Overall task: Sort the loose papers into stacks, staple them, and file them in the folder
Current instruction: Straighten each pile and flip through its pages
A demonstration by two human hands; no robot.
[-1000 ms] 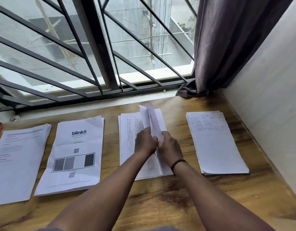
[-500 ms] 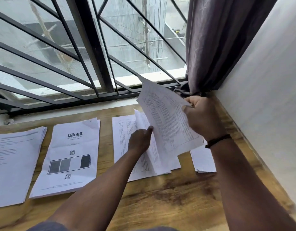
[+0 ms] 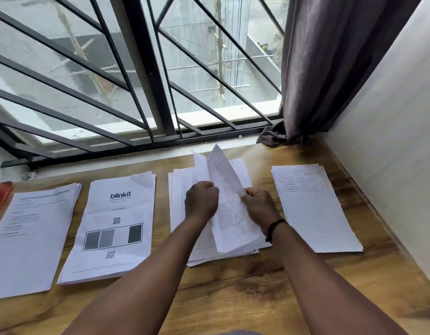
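Several paper stacks lie in a row on the wooden table [image 3: 233, 291]. Furthest left is a text stack [image 3: 32, 238], then a stack topped by a "blinkit" sheet [image 3: 115, 228], a third stack [image 3: 182, 189] in the middle, and a lined stack [image 3: 313, 209] at the right. Over the third stack my left hand [image 3: 201, 200] and my right hand [image 3: 260, 206] hold a printed sheet [image 3: 229, 204] that stands up at a tilt. My right hand pinches its right edge. My left hand curls at its left edge, and its fingers are hidden.
A red folder edge [image 3: 0, 201] shows at the far left. A barred window [image 3: 136, 81] runs along the table's back, with a dark curtain [image 3: 330, 64] in the right corner. A white wall [image 3: 397, 153] borders the table's right side.
The sheet my right hand had lifted high toward the curtain has come back down over the third stack. Both hands are together on it again, and the lined stack is uncovered.
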